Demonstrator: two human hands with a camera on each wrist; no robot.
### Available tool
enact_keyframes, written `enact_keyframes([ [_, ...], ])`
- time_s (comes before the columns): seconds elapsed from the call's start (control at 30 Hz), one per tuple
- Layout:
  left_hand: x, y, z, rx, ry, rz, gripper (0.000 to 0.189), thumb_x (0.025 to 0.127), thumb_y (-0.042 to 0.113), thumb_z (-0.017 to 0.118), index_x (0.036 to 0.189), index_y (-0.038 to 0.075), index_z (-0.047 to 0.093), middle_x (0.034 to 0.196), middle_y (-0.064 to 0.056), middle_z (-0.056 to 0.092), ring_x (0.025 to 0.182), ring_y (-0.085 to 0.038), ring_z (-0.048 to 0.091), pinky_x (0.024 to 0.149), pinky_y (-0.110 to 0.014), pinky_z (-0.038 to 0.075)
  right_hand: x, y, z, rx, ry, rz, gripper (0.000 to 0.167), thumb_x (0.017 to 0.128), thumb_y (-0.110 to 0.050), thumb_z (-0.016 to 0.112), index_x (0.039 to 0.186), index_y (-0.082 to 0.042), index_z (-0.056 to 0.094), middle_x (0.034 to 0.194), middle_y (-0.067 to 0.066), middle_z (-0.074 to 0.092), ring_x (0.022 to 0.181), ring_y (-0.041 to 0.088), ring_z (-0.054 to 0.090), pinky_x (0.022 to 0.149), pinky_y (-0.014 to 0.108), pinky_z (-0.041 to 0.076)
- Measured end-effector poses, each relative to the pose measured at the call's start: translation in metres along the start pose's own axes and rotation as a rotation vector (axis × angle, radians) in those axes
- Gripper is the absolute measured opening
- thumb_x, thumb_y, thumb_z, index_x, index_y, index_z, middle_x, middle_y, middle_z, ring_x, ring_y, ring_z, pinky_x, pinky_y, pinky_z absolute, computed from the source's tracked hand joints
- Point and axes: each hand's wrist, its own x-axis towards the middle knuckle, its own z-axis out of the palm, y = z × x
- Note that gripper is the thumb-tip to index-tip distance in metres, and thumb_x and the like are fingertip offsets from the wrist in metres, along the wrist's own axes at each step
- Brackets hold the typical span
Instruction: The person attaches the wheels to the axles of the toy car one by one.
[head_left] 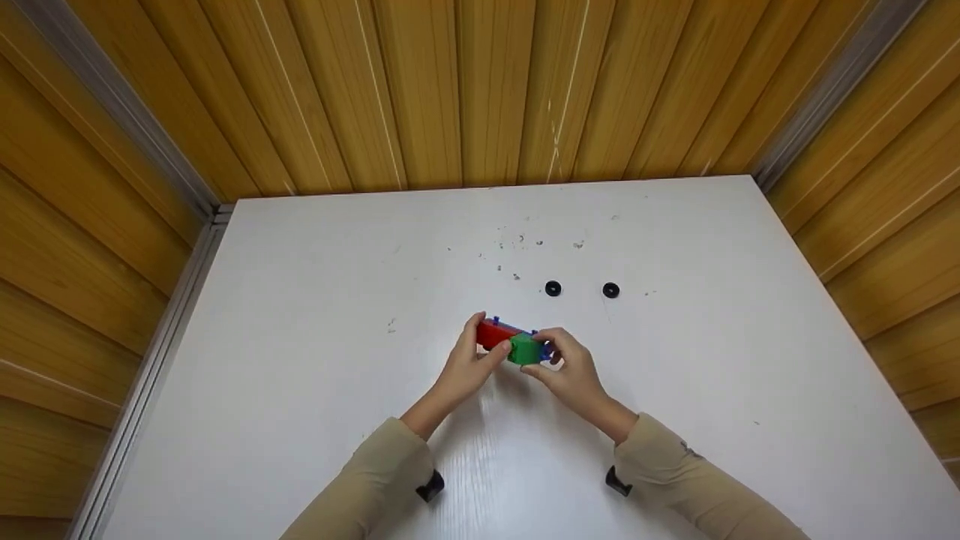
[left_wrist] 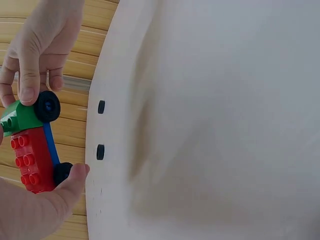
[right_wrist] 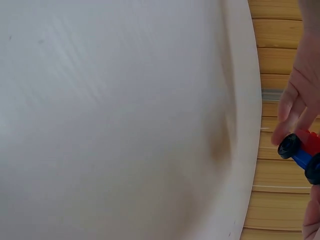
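Observation:
Both hands hold a small toy car made of building bricks above the white table. Its studded red brick and green brick sit on a blue base. In the left wrist view, black wheels show along one side. Blue pegs stick out at its far side in the head view. My left hand grips the red end, thumb towards the green brick. My right hand pinches the green end between thumb and fingers. Part of the car is hidden by the fingers.
Two loose black wheels lie on the table beyond the hands, one wheel left of the other wheel. Wood-patterned walls stand at the back and both sides. Dark marks dot the tabletop.

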Motion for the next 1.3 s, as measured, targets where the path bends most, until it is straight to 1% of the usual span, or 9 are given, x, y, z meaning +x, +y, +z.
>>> enact_keyframes([
  [0.1, 0.001, 0.002, 0.001, -0.046, 0.012, -0.030, 0.069, 0.084, 0.041, 0.052, 0.137, 0.010, 0.021, 0.135, -0.013, 0.035, 0.107, -0.025, 0.048, 0.086, -0.037, 0.048, -0.002, 0.001, 0.002, -0.019, -0.007, -0.042, 0.039, 0.067, -0.011, 0.074, 0.099, -0.005, 0.053, 0.094, 0.003, 0.057, 0.075, 0.009, 0.049, 0.059, 0.028, 0.047],
  [0.23, 0.002, 0.004, 0.003, -0.097, 0.040, -0.053, 0.061, 0.086, 0.036, 0.053, 0.134, 0.010, 0.027, 0.130, -0.014, 0.040, 0.093, -0.023, 0.053, 0.081, -0.036, 0.050, -0.004, 0.001, 0.004, -0.031, -0.018, -0.042, 0.039, 0.067, -0.007, 0.074, 0.099, -0.006, 0.052, 0.094, 0.002, 0.055, 0.077, 0.009, 0.048, 0.059, 0.029, 0.048],
  [0.43, 0.005, 0.006, 0.007, -0.156, 0.093, -0.083, 0.048, 0.086, 0.024, 0.054, 0.126, 0.006, 0.036, 0.121, -0.016, 0.045, 0.097, -0.022, 0.052, 0.078, -0.032, 0.051, -0.007, 0.000, 0.007, -0.036, -0.025, -0.033, 0.041, 0.065, -0.003, 0.074, 0.099, -0.007, 0.052, 0.094, 0.001, 0.054, 0.076, 0.010, 0.049, 0.060, 0.019, 0.046],
  [0.6, 0.007, 0.007, 0.008, -0.189, 0.122, -0.114, 0.045, 0.084, 0.018, 0.055, 0.124, 0.005, 0.039, 0.118, -0.016, 0.047, 0.096, -0.021, 0.051, 0.076, -0.029, 0.052, -0.008, 0.001, 0.007, -0.039, -0.043, -0.040, 0.041, 0.065, -0.004, 0.074, 0.099, -0.007, 0.052, 0.095, 0.001, 0.053, 0.077, 0.009, 0.049, 0.060, 0.018, 0.044],
  [0.87, -0.009, 0.035, 0.003, -0.184, 0.138, -0.100, 0.042, 0.084, 0.009, 0.050, 0.123, 0.002, 0.038, 0.119, -0.019, 0.045, 0.091, -0.023, 0.053, 0.079, -0.037, 0.051, -0.007, -0.002, 0.005, 0.004, -0.090, -0.019, 0.031, 0.072, -0.012, 0.070, 0.097, -0.008, 0.053, 0.093, 0.001, 0.054, 0.075, 0.009, 0.048, 0.060, 0.020, 0.045],
  [0.97, -0.010, 0.036, 0.003, -0.178, 0.141, -0.084, 0.041, 0.085, 0.011, 0.053, 0.123, 0.002, 0.038, 0.118, -0.019, 0.046, 0.091, -0.024, 0.052, 0.079, -0.034, 0.051, -0.007, -0.003, 0.005, 0.021, -0.089, -0.005, 0.028, 0.072, -0.011, 0.070, 0.095, -0.008, 0.054, 0.091, 0.001, 0.054, 0.072, 0.011, 0.049, 0.059, 0.023, 0.045],
  [1.03, -0.010, 0.033, 0.003, -0.180, 0.136, -0.074, 0.042, 0.085, 0.013, 0.054, 0.123, 0.003, 0.038, 0.117, -0.019, 0.045, 0.090, -0.024, 0.053, 0.078, -0.032, 0.051, -0.006, -0.007, 0.005, 0.022, -0.089, 0.001, 0.026, 0.072, -0.008, 0.070, 0.093, -0.007, 0.056, 0.090, 0.003, 0.055, 0.071, 0.015, 0.050, 0.058, 0.026, 0.046],
  [1.13, -0.002, 0.018, 0.005, -0.184, 0.125, -0.073, 0.044, 0.084, 0.015, 0.057, 0.123, 0.007, 0.038, 0.119, -0.017, 0.045, 0.089, -0.023, 0.054, 0.078, -0.031, 0.051, -0.007, -0.007, 0.005, 0.015, -0.084, -0.019, 0.024, 0.071, -0.006, 0.070, 0.091, -0.007, 0.056, 0.089, 0.003, 0.056, 0.070, 0.017, 0.051, 0.057, 0.027, 0.045],
  [1.3, 0.006, 0.001, 0.007, -0.158, 0.136, -0.070, 0.049, 0.082, 0.016, 0.059, 0.125, 0.013, 0.037, 0.120, -0.015, 0.044, 0.086, -0.021, 0.054, 0.076, -0.029, 0.051, -0.008, -0.003, 0.005, 0.004, -0.096, -0.060, 0.022, 0.072, -0.007, 0.070, 0.090, -0.009, 0.056, 0.088, 0.000, 0.056, 0.071, 0.011, 0.052, 0.057, 0.020, 0.044],
])
